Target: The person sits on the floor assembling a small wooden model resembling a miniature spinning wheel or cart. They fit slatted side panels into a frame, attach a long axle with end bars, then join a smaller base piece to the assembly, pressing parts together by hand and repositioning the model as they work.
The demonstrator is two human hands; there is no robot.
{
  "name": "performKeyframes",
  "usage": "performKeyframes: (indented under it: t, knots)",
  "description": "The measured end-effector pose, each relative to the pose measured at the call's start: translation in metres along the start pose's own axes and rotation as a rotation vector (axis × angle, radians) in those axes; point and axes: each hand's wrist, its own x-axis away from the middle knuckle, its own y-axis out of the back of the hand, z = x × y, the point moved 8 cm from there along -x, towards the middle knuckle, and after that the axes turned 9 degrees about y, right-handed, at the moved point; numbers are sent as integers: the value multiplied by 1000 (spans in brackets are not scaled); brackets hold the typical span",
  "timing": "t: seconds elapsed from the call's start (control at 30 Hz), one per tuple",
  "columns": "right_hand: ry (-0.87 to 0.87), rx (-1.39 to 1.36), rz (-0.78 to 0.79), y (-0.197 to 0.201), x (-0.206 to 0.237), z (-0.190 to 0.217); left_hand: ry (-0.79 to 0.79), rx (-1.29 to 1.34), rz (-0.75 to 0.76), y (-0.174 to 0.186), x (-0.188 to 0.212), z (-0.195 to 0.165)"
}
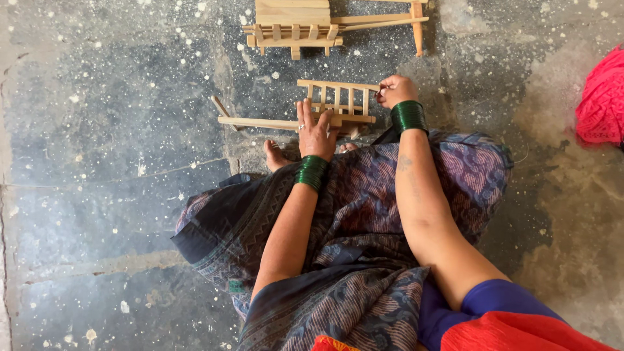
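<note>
Pale, unfinished wooden slat frame (pixel 338 104), ladder-like with thin rungs, lying on rough speckled grey stone floor (pixel 104 130) just before bare toes. Left hand (pixel 314 130) spread flat, fingers open, pressing on its long base rail. Right hand (pixel 395 90) pinched shut on the frame's top right corner. Glossy green bangles (pixel 408 116) on both wrists. Finished wooden toy cart (pixel 312 26) beyond, apart. Pink fabric (pixel 601 97) far right.

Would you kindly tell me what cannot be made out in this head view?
- Right hand: its curled fingers hide whatever they pinch at the wooden frame.
- Left hand: covers the frame's middle joint.
- Second wooden model: cut off by the top edge.
- Pink cloth: cut off by the right edge.
</note>
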Motion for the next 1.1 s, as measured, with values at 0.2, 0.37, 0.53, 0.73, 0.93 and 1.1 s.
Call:
performKeyframes:
  t: [0.2, 0.37, 0.53, 0.73, 0.93, 1.1]
  knots:
    - [37, 43, -33, 0, 2, 4, -23, 7, -21, 2, -2, -1]
    - [5, -57, -34, -2, 2, 2, -69, 26, -85, 7, 1, -4]
    - [65, -29, -46, -2, 1, 6, -71, 30, -73, 9, -1, -5]
    - [39, -23, -83, -1, 2, 3, -44, 1, -38, 9, 0, -7]
    - [27, -71, -66, -5, 3, 7, -77, 24, -33, 15, 0, -11]
    - [-42, -26, 20, -7, 13, 7, -20, 55, -121, 18, 4, -13]
